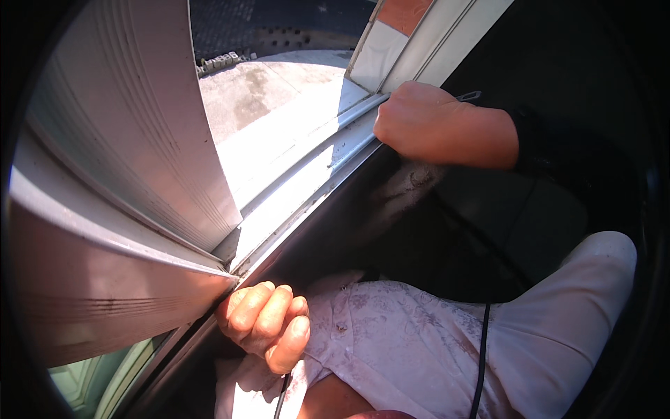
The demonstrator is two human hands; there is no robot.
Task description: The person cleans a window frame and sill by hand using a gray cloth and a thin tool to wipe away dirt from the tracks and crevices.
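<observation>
My right hand (408, 118) comes in from the right in a dark sleeve. It is a fist over the far end of a white window frame's bottom track (361, 112). A thin metal tool (469, 96) with a slotted end sticks out behind the fist; its other end is hidden. My left hand (267, 324) is at the near end of the sill, beside the frame's corner. Its fingers are curled in, nails towards me, and no object shows in it. A black cable (283, 395) runs just below this hand.
Wide ribbed frame profiles (152, 131) rise on the left. Outside the opening lie sunlit paving (282, 89) and a row of blocks (220, 62). An orange and white panel (390, 44) stands beyond the right fist. Light patterned clothing (387, 340) and a second black cable (482, 361) are at the lower right.
</observation>
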